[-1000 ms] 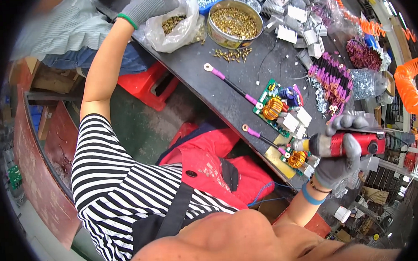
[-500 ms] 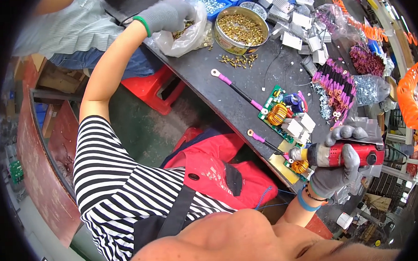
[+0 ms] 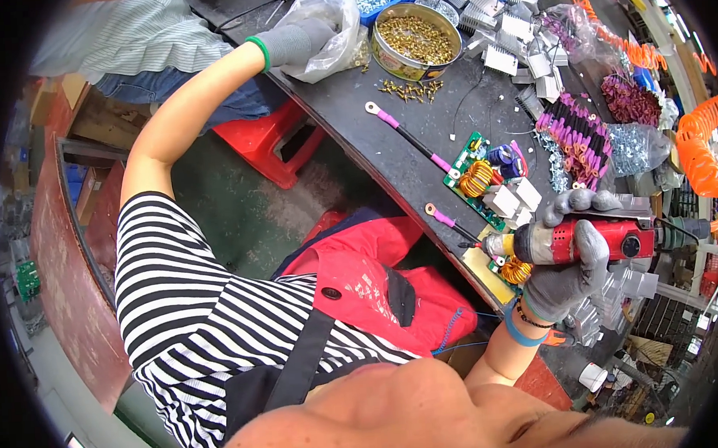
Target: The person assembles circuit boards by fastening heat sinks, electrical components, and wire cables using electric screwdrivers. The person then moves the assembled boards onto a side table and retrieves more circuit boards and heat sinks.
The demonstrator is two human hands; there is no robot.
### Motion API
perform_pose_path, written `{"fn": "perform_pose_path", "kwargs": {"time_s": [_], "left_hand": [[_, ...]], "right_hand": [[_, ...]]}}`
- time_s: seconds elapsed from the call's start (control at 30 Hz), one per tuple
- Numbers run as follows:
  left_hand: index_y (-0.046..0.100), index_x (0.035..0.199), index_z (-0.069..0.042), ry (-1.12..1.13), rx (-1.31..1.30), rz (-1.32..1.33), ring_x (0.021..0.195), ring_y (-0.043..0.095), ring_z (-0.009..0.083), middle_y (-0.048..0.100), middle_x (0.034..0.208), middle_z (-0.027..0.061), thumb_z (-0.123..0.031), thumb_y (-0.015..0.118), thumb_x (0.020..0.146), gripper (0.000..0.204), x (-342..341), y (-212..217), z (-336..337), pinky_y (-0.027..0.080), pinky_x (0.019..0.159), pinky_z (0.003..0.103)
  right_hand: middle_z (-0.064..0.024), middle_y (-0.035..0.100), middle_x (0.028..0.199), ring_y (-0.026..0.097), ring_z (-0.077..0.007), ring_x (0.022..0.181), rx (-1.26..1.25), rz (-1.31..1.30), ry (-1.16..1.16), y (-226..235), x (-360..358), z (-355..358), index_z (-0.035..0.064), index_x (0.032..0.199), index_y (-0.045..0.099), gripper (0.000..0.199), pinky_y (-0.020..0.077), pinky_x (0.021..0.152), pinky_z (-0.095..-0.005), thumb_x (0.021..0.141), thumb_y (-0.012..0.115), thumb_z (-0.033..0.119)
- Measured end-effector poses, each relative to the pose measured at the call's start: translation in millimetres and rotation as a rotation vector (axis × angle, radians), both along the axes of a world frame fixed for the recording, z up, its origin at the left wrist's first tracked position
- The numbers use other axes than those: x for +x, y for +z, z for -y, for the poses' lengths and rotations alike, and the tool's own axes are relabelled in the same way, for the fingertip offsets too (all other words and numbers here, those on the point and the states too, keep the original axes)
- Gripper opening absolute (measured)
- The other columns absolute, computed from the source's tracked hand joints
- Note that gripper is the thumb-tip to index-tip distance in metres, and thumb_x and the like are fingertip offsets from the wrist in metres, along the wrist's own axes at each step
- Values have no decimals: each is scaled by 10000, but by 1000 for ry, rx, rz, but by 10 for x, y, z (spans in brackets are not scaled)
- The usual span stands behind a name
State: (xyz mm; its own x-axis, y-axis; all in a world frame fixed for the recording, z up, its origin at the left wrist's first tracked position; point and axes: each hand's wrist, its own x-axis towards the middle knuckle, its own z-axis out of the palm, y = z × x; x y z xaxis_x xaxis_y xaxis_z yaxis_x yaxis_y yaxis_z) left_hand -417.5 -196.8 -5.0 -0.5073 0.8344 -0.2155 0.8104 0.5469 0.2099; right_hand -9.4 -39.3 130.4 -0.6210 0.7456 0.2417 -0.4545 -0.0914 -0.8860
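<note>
My gloved left hand point(image 3: 301, 44) reaches into a clear plastic bag point(image 3: 339, 53) on the table's near edge; its fingers are hidden by the plastic. In my gloved right hand point(image 3: 573, 267) a red power screwdriver point(image 3: 564, 241) lies level, fingers wrapped round its body. Its bit point(image 3: 470, 244) points left, close to a short black cable point(image 3: 453, 222) with a pink sleeve and ring lug. Beneath the tool's nose, a copper coil point(image 3: 516, 270) shows on a partly covered board. Just beyond sits a green circuit board point(image 3: 485, 180) with a similar coil, joined to another lugged cable point(image 3: 410, 140).
A round tin point(image 3: 417, 41) of brass screws stands beside the bag, with loose screws point(image 3: 412, 90) in front. Farther right lie silver heat sinks point(image 3: 511, 37) and a pile of pink-and-black cables point(image 3: 576, 142). An orange coiled hose point(image 3: 702, 145) hangs at right. A red stool point(image 3: 271, 144) stands below the table.
The screwdriver has shifted slightly up and left, its bit now showing beside the near cable. My left hand has moved down a little, and the bag has shifted with it.
</note>
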Motion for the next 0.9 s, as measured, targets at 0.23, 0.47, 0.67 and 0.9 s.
{"fn": "perform_pose_path", "kwargs": {"time_s": [0.23, 0.47, 0.67, 0.9], "left_hand": [[678, 1132, -87, -240, 338, -201, 983, 637, 313, 666, 1041, 163, -76, 611, 899, 242, -206, 93, 161, 495, 897, 369], [623, 1236, -28, 209, 920, 628, 973, 613, 100, 635, 1113, 13, -140, 581, 992, 271, -16, 112, 442, 531, 791, 212], [564, 1226, 35, 198, 1192, 2015, 905, 595, 136, 606, 1070, 110, -104, 548, 966, 295, 1516, -128, 263, 493, 689, 191], [566, 1223, 11, 297, 977, 1996, 816, 566, 92, 631, 1056, 101, -127, 602, 959, 300, 2499, -318, 9, 439, 625, 164]], "right_hand": [[-144, 597, 970, 577, -236, 811, 12, 11, -5, -21, 73, -115, 31, 1161, 545, 394, 510, 732, -345, 778, 613, 92], [-139, 591, 976, 571, -230, 826, -26, 18, 21, -15, 79, -155, 30, 1158, 548, 373, 503, 754, -350, 792, 595, 88], [-145, 621, 1056, 578, -235, 926, -12, -36, 89, -8, -115, -100, -12, 1192, 580, 391, 493, 789, -351, 821, 613, 103], [-203, 615, 1162, 666, -320, 954, 135, -159, 104, -159, -238, -117, -54, 1058, 638, 197, 591, 821, -414, 916, 559, 57]]}}
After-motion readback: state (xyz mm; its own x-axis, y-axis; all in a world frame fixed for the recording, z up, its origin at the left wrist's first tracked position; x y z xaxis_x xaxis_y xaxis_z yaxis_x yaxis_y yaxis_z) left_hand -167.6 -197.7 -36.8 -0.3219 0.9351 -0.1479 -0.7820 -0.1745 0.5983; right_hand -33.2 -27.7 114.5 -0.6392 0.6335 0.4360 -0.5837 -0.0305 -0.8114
